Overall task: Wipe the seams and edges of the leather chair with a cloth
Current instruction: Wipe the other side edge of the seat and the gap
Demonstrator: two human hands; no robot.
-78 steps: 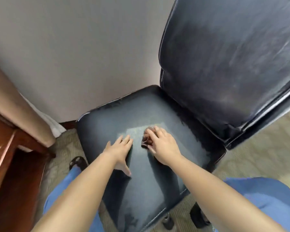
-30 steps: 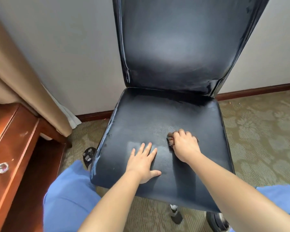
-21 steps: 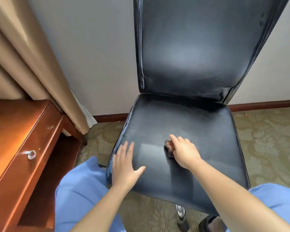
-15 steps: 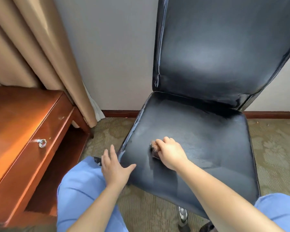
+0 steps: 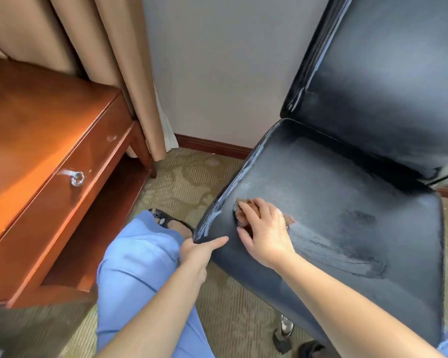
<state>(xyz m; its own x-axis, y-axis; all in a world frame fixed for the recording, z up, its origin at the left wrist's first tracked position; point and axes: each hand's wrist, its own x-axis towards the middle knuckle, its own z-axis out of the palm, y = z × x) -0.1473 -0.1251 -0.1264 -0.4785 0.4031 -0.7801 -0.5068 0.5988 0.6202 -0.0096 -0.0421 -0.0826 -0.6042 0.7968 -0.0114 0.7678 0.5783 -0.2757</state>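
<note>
Compared with half a second earlier, the left hand (image 5: 195, 251) is no longer laid open beside the seat: the front-left corner of the leather chair (image 5: 347, 202) is now gripped by it, thumb stretched along the top and the fingers curled out of sight underneath. The right hand (image 5: 265, 233) has been carried further toward the left edge, and more of the wooden desk (image 5: 44, 140) is brought into view at far left. A brown cloth (image 5: 243, 211) is pressed flat against the seat under the right hand's spread fingers, just inside the left seam, with a frayed corner seen past the knuckles. Pale worn streaks are seen along that seam. Both forearms are extended up from the lower edge, the right one crossing the seat's front. Between desk and chair a strip of patterned carpet (image 5: 186, 177) is left open, partly taken up by a blue trouser leg (image 5: 137, 267) and a dark shoe (image 5: 166, 220). Much bare seat is left to the right.
</note>
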